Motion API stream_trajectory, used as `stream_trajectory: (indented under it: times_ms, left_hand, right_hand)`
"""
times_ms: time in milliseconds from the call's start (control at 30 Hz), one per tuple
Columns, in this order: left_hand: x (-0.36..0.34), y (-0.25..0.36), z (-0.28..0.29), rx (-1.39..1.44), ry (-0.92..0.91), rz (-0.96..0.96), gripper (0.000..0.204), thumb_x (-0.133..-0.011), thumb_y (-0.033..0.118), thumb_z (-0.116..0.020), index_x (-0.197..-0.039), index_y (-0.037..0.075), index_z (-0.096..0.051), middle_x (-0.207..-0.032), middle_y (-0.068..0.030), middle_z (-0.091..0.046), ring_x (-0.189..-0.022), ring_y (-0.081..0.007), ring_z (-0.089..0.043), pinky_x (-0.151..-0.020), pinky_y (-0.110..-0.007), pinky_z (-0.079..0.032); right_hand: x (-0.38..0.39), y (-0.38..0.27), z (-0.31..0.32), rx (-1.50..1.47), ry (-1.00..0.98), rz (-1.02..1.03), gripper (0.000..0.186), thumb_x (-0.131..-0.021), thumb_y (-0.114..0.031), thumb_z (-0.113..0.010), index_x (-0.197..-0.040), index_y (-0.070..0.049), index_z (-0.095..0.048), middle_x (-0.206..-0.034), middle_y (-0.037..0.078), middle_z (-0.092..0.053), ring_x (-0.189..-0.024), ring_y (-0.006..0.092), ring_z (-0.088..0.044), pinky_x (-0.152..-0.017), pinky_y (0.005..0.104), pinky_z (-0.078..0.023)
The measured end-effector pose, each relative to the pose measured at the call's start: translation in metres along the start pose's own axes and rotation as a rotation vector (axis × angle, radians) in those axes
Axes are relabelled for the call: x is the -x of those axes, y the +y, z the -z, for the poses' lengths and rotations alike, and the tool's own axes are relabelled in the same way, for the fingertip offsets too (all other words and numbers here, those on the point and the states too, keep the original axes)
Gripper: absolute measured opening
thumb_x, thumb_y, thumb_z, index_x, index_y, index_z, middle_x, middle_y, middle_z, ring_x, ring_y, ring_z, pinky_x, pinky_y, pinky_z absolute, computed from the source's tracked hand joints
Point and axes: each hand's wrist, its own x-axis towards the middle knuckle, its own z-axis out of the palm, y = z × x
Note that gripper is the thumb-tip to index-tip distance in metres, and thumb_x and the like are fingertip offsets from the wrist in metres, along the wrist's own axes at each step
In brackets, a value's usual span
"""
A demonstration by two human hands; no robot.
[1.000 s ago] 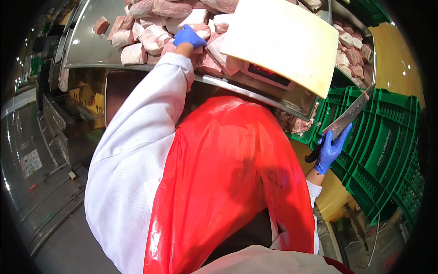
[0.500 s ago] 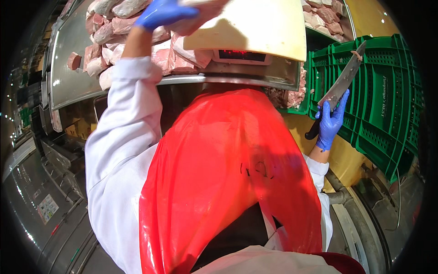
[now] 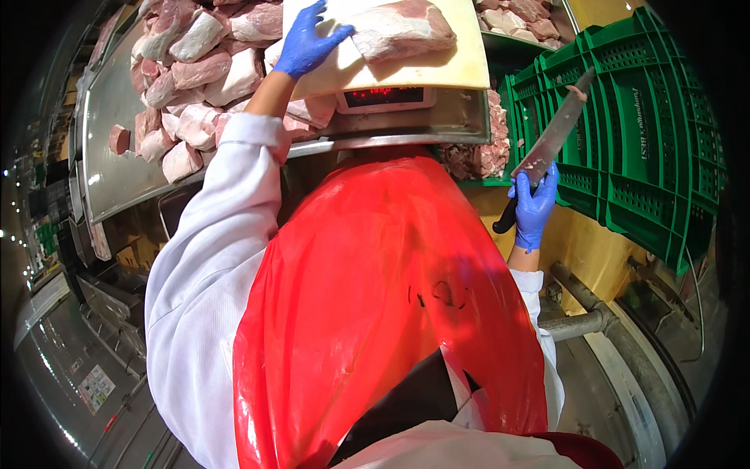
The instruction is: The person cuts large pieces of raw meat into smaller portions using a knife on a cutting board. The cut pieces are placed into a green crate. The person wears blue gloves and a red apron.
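Observation:
A large pale piece of raw meat (image 3: 405, 33) lies on the cream cutting board (image 3: 457, 69). At the board's left part is my left hand (image 3: 306, 45), in a blue glove, with fingers spread and nothing in it; its thumb points at the meat's left end. Off to the right, my right hand (image 3: 534, 205), also gloved in blue, grips a large knife (image 3: 553, 136) by its dark handle. The blade slants up and to the right, with a scrap of meat stuck near the tip.
A heap of raw meat pieces (image 3: 205, 74) covers much of the metal table (image 3: 108, 173) on the left. A scale with a red display (image 3: 387, 97) sits at the board's near edge. Green crates (image 3: 625, 141) stand on the right. Small meat trimmings (image 3: 494, 144) lie beside them.
The meat that was at my left hand now rests on the board, let go. My left hand has opened. The right hand still holds the knife.

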Motion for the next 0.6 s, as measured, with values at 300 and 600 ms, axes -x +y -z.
stream_trajectory:
  times_ms: [300,600]
  left_hand:
    - [0.071,0.003,-0.021,0.338,0.191,0.242,0.041,-0.090,0.029,-0.078,-0.114,-0.002,-0.064,-0.093,-0.0121,-0.073,-0.083,-0.0180,-0.070,-0.074,-0.032,-0.058]
    - [0.073,0.044,-0.025,0.427,0.230,0.303,0.035,-0.090,0.027,-0.078,-0.104,-0.003,-0.069,-0.088,-0.0098,-0.074,-0.079,-0.0135,-0.070,-0.075,-0.030,-0.057]
  right_hand:
    - [-0.048,-0.004,0.026,1.082,0.139,0.551,0.047,-0.098,-0.009,-0.059,-0.142,-0.002,-0.043,-0.095,0.026,-0.068,-0.073,0.0423,-0.068,-0.065,0.0439,-0.056]
    - [-0.079,0.001,-0.011,0.777,-0.011,0.292,0.047,-0.099,-0.012,-0.059,-0.142,0.001,-0.047,-0.102,0.022,-0.074,-0.085,0.0336,-0.074,-0.073,0.0415,-0.057]
